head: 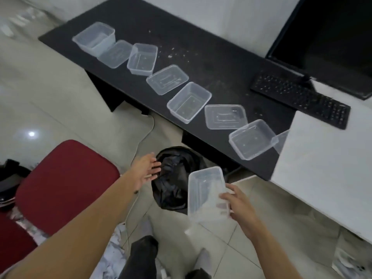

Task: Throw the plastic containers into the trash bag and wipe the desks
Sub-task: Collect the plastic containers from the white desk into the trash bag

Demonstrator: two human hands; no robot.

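Note:
My right hand (239, 206) grips a clear plastic container (203, 190) low in the view, just right of the black trash bag (173, 190) on the floor. At the bag's left rim my left hand (145, 170) is spread open with nothing in it. Several clear plastic containers and lids lie in a diagonal row along the black desk (201, 47), from the far one (94, 38) to the nearest one (251, 140). Crumbs speckle the desk behind them. A white desk (326, 168) adjoins it on the right.
A red chair seat (64, 184) stands close on the left. A black keyboard (300, 97) and a dark monitor (332, 37) sit at the right of the desks. A white cable (141, 135) runs across the tiled floor. Crumpled paper (114, 254) lies near my feet.

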